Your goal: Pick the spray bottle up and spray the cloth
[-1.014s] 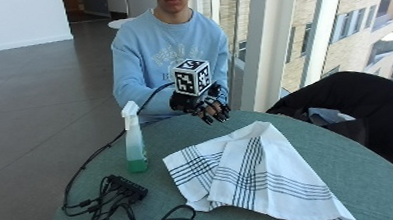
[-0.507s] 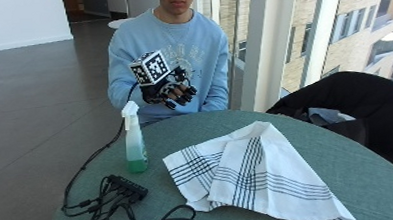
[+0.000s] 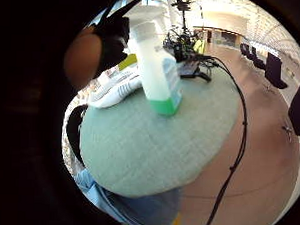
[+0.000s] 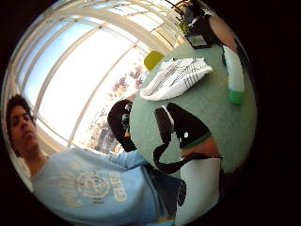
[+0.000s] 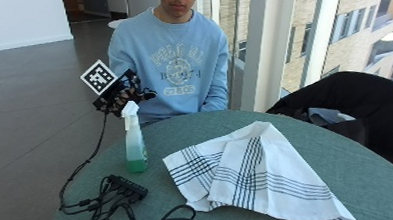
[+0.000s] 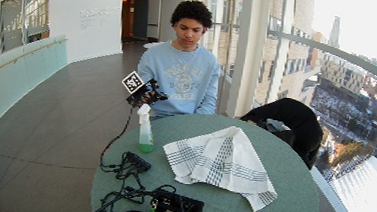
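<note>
White cloth [image 5: 253, 172] with dark stripes, green table [image 5: 359, 173].

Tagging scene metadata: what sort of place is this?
Probably an upper-floor corridor or lounge in an office or campus building, not a lab: a curved wall of tall windows overlooks city buildings, the tiled floor runs down a long hallway, and the spray bottle and cloth sit on a round green table.
</note>
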Tool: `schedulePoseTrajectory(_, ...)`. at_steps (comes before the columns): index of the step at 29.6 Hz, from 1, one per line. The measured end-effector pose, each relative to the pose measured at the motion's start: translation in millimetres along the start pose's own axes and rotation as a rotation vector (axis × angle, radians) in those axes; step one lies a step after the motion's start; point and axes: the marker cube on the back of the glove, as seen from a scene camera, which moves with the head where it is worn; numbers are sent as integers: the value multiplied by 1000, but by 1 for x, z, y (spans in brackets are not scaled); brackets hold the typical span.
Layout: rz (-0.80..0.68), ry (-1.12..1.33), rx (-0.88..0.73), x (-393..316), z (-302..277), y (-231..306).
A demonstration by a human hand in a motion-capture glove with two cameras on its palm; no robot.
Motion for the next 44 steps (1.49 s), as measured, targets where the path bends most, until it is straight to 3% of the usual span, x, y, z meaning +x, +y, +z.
schedulePoseTrajectory(5, 86, -112, 137, 27, 4, -24)
schedulePoseTrajectory(16, 242, -338, 36, 71, 37, -57)
schedulePoseTrajectory(32, 250, -544, -30, 88, 78, -94)
schedulePoseTrajectory(44, 251, -537, 67, 91, 93, -82)
